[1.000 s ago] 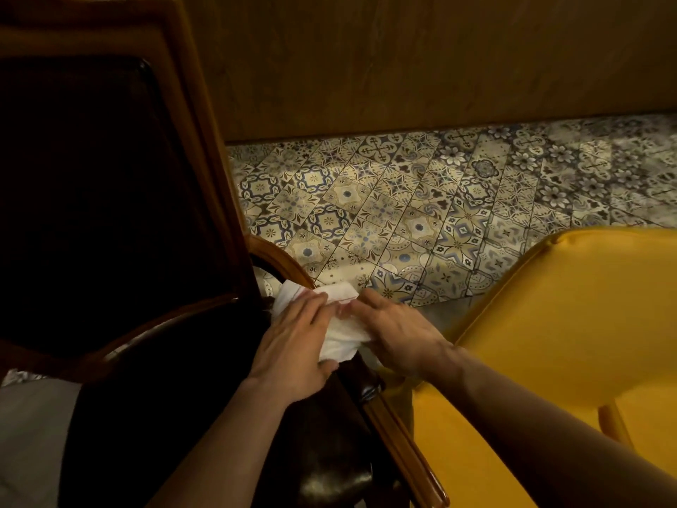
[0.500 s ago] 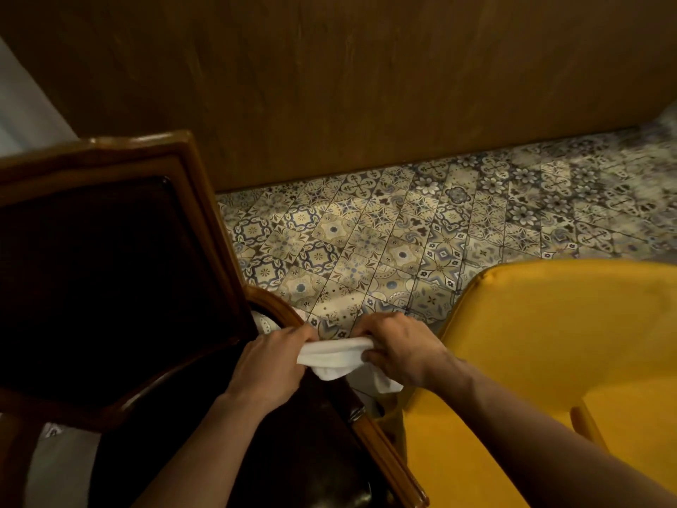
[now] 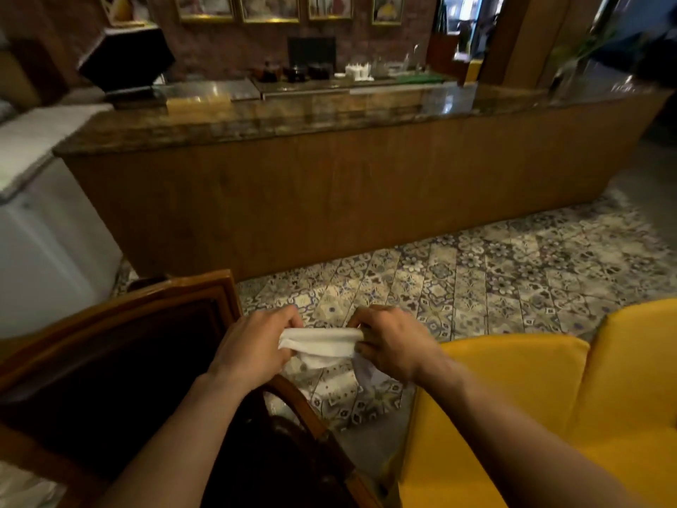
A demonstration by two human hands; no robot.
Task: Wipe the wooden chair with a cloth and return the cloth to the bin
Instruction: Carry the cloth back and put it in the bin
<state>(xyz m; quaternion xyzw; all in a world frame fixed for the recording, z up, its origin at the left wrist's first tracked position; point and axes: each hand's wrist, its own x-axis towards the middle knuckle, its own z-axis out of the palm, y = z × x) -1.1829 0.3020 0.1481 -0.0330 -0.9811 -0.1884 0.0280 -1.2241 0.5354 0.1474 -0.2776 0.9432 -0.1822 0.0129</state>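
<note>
The wooden chair (image 3: pixel 154 306), with a dark padded back and seat, stands at the lower left. A white cloth (image 3: pixel 322 342) is stretched between both hands in the air, above the gap between the chair's right armrest and a yellow chair. My left hand (image 3: pixel 252 346) grips the cloth's left end. My right hand (image 3: pixel 392 342) pinches the right end, and a loose corner hangs below it. No bin is in view.
A yellow upholstered chair (image 3: pixel 520 397) stands at the lower right, close to the wooden chair. Patterned floor tiles (image 3: pixel 476 280) lie ahead. A long wooden counter (image 3: pixel 329 199) with a stone top crosses the room. A white cabinet (image 3: pixel 40 232) is at left.
Both hands lifted the cloth off the chair's armrest and pulled it out between them. The view tilted up from the floor and now takes in the counter.
</note>
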